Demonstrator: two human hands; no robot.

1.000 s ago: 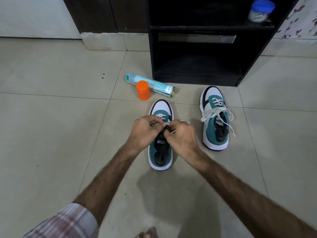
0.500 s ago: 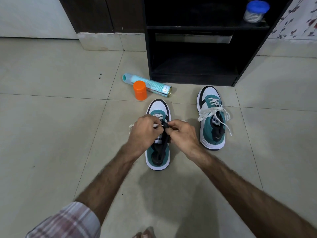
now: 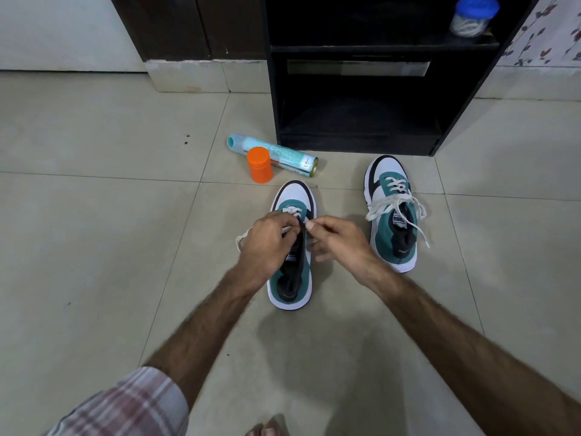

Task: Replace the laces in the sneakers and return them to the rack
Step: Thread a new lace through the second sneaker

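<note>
Two teal, white and black sneakers stand on the tiled floor. Over the left sneaker both my hands work at its white lace. My left hand grips the lace at the eyelets, and a loop of lace trails out to its left. My right hand pinches the lace just right of the tongue. The right sneaker stands apart to the right, with its white lace loosely threaded and the ends hanging over its sides. The black rack stands behind them with its lower shelf bare.
A light blue spray can lies on the floor beside an upright orange cap, just left of the rack. A blue-lidded jar sits on the rack's upper shelf. My toes show at the bottom edge.
My hands have drawn slightly apart over the left sneaker; a loop of lace has come out to the left of my left hand. The right sneaker has not moved.
</note>
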